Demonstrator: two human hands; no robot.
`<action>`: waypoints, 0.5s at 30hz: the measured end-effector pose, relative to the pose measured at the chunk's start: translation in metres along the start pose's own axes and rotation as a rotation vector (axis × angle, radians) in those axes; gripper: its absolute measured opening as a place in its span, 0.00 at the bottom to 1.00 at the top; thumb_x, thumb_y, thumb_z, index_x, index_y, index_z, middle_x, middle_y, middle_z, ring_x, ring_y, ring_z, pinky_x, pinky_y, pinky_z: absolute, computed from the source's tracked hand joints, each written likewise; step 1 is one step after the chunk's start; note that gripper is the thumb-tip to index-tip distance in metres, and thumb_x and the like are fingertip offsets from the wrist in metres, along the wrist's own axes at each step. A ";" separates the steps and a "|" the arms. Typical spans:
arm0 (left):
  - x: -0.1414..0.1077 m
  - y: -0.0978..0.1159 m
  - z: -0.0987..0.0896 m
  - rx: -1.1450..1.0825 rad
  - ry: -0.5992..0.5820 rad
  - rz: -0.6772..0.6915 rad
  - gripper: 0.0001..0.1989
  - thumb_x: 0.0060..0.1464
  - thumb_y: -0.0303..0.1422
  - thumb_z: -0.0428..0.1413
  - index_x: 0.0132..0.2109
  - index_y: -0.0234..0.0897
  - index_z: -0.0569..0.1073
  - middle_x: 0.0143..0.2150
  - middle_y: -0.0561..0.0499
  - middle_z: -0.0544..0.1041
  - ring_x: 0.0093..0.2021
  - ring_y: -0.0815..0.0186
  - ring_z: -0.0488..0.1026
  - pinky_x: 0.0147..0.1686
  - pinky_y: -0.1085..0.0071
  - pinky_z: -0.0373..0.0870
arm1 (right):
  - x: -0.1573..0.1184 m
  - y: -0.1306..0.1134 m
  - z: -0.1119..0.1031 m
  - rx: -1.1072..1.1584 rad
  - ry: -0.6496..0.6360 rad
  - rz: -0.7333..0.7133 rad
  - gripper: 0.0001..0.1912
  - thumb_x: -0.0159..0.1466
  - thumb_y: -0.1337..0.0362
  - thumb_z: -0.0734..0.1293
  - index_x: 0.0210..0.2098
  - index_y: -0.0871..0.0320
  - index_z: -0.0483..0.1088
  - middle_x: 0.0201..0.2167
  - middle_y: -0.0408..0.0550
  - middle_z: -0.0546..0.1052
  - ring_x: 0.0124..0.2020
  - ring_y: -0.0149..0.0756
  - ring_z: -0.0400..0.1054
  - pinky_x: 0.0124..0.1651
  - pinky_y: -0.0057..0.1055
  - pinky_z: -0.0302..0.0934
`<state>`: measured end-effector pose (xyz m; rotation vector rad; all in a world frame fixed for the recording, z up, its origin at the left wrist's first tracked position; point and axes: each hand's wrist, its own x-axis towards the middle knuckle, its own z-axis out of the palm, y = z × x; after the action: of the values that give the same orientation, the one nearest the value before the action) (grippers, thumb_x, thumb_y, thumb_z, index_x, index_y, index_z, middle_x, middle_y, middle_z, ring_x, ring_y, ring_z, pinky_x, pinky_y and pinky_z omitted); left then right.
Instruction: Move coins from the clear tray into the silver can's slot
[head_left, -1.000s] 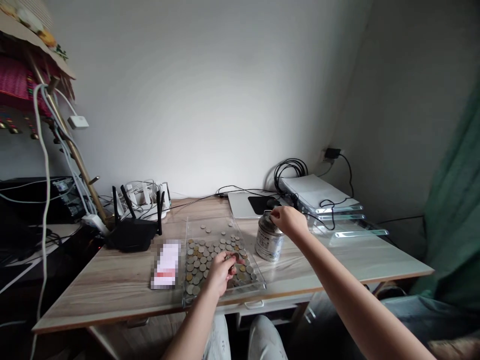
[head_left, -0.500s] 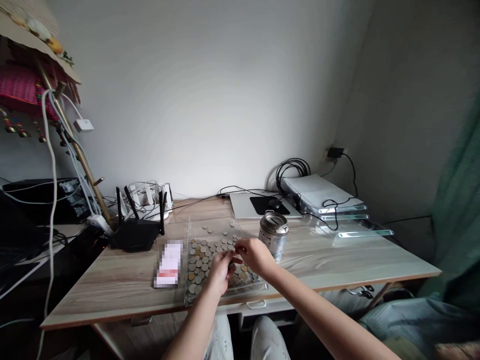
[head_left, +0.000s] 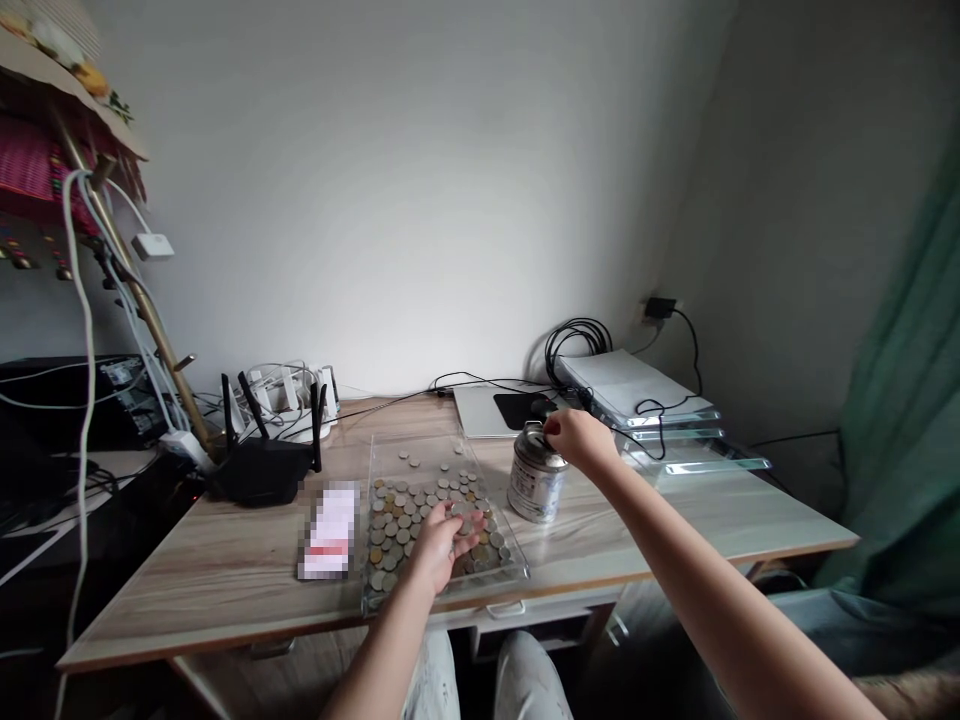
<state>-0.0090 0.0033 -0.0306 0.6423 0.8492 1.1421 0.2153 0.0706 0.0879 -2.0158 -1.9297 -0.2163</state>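
A clear tray (head_left: 420, 455) lies on the wooden desk with several silver and gold coins (head_left: 403, 522) spread in it. Over the tray's right part is my left hand (head_left: 444, 545), palm turned up and fingers apart; whether small coins rest in it is hard to make out. Just right of the tray stands a silver metal can (head_left: 536, 485) with a slot in its lid. My right hand (head_left: 581, 440) is at the top of the can, its fingers pinched together over the lid; what they hold is too small to name.
A phone (head_left: 330, 530) lies left of the tray, with a black router (head_left: 262, 470) behind it. At the back are a silver laptop (head_left: 476, 412), a mouse and cables. Clear trays with paper (head_left: 637, 385) stand at the right.
My right hand has moved from beside my left hand, up and right to the can's lid. The fingers of my left hand have spread over the coins. The view has shifted slightly.
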 end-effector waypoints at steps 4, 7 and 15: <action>0.002 -0.002 -0.001 0.056 -0.015 0.042 0.04 0.46 0.27 0.51 0.33 0.33 0.64 0.32 0.44 0.75 0.31 0.67 0.73 0.21 0.79 0.64 | -0.005 -0.007 -0.002 -0.015 0.002 0.002 0.09 0.49 0.64 0.61 0.28 0.52 0.72 0.28 0.45 0.73 0.29 0.34 0.64 0.25 0.25 0.50; 0.003 -0.003 -0.002 0.103 -0.010 0.070 0.06 0.45 0.29 0.52 0.32 0.32 0.64 0.30 0.44 0.75 0.27 0.69 0.72 0.15 0.82 0.57 | -0.016 -0.020 -0.003 0.050 0.145 -0.047 0.11 0.53 0.61 0.59 0.32 0.53 0.71 0.30 0.46 0.73 0.32 0.34 0.64 0.27 0.25 0.51; 0.004 -0.003 -0.003 0.115 -0.025 0.098 0.12 0.41 0.35 0.56 0.33 0.33 0.65 0.24 0.48 0.74 0.20 0.72 0.69 0.14 0.81 0.50 | -0.069 -0.087 0.048 0.374 -0.237 -0.440 0.13 0.55 0.59 0.59 0.35 0.53 0.71 0.28 0.43 0.74 0.27 0.28 0.65 0.27 0.23 0.53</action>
<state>-0.0095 0.0066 -0.0361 0.7988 0.8745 1.1773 0.1193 0.0243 0.0323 -1.4167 -2.3345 0.2747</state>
